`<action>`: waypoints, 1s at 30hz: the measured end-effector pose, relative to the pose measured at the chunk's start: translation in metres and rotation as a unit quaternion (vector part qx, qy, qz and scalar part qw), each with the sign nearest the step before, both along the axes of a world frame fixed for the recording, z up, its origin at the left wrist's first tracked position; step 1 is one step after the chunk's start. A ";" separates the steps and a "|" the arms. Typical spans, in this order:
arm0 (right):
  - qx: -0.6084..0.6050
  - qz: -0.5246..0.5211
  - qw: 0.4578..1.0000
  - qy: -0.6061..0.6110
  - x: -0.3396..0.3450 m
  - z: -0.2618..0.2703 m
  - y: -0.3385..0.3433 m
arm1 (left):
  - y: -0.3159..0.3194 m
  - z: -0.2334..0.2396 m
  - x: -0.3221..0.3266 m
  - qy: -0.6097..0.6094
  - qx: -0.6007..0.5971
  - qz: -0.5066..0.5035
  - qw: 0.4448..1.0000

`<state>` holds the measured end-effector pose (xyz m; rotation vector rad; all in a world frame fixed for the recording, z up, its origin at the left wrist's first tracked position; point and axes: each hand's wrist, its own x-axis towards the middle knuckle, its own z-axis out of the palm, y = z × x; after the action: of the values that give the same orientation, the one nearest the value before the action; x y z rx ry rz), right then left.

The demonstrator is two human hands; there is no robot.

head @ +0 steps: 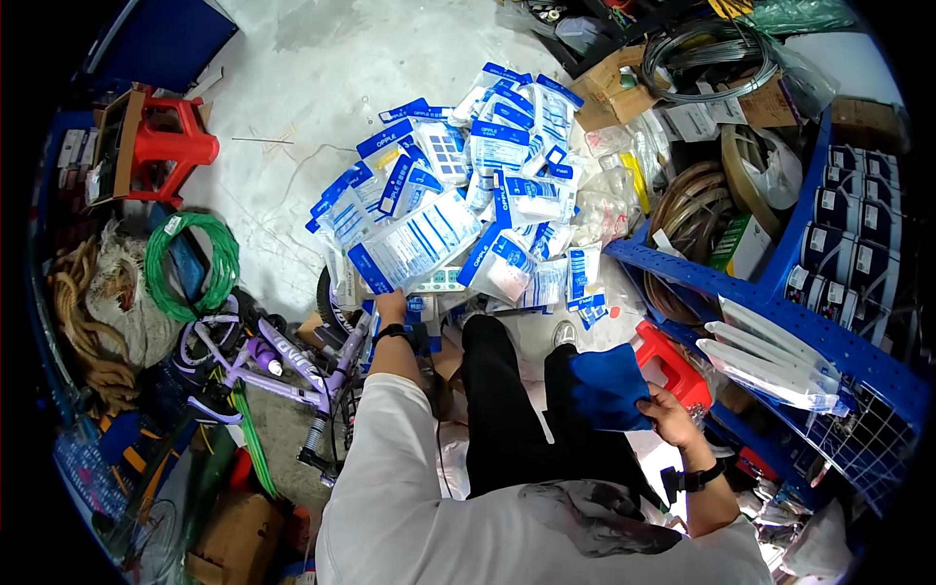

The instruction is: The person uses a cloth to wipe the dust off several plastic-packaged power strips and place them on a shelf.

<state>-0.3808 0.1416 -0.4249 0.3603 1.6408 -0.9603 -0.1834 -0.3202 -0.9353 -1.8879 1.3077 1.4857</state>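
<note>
My left hand grips the lower blue edge of a large, flat OPPLE package in clear and white plastic with printed blue bands. That package lies tilted over the near side of a pile of similar blue-headed packages. Just under its near edge shows a white power strip with green-marked sockets. Between the thumb and fingers of my right hand is a dark blue cloth, spread beside my right thigh and apart from the pile. A white multi-socket strip shows through another package.
On the left lie a purple bicycle, a coil of green wire and a red stool. To the right stand a blue metal shelf and a red plastic stool. An open cardboard box sits behind the pile.
</note>
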 end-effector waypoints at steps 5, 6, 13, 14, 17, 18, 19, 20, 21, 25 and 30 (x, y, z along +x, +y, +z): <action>-0.012 0.013 0.999 -0.036 -0.020 -0.014 -0.002 | -0.007 -0.054 0.059 -0.067 -0.125 0.047 0.989; -0.021 0.016 0.999 -0.048 -0.027 -0.016 0.000 | -0.018 -0.075 0.081 -0.113 -0.183 -0.008 0.976; -0.001 -0.036 0.999 -0.027 -0.015 -0.021 -0.002 | -0.014 0.012 0.034 -0.108 -0.158 -0.123 0.974; -0.009 -0.026 0.999 -0.019 -0.013 -0.024 0.002 | -0.012 0.023 0.030 -0.113 -0.172 -0.158 0.966; -0.009 -0.001 1.000 0.002 -0.015 -0.017 -0.004 | -0.008 0.065 0.002 -0.084 -0.182 -0.275 0.940; -0.003 0.022 1.000 0.004 -0.018 -0.016 0.001 | -0.008 0.063 0.010 -0.063 -0.190 -0.311 0.929; -0.011 0.026 0.999 0.018 -0.023 -0.011 -0.004 | -0.008 0.061 0.018 -0.042 -0.200 -0.346 0.916; -0.015 0.027 0.999 0.034 -0.028 -0.004 -0.012 | -0.008 0.063 0.014 -0.015 -0.192 -0.363 0.912; -0.017 0.019 0.998 0.057 -0.027 0.004 -0.014 | -0.002 0.080 -0.003 0.023 -0.199 -0.295 0.934; -0.085 -0.071 0.989 0.096 -0.022 0.008 0.010 | 0.013 0.170 -0.073 0.172 -0.167 -0.359 0.902; -0.105 -0.010 0.977 0.184 -0.019 0.038 -0.002 | 0.074 0.295 -0.145 0.312 -0.192 -0.430 0.825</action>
<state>-0.3995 0.1393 -0.3868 0.0557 1.8459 -1.2594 -0.3288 -0.2464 -0.6402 -0.6706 2.4628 1.3841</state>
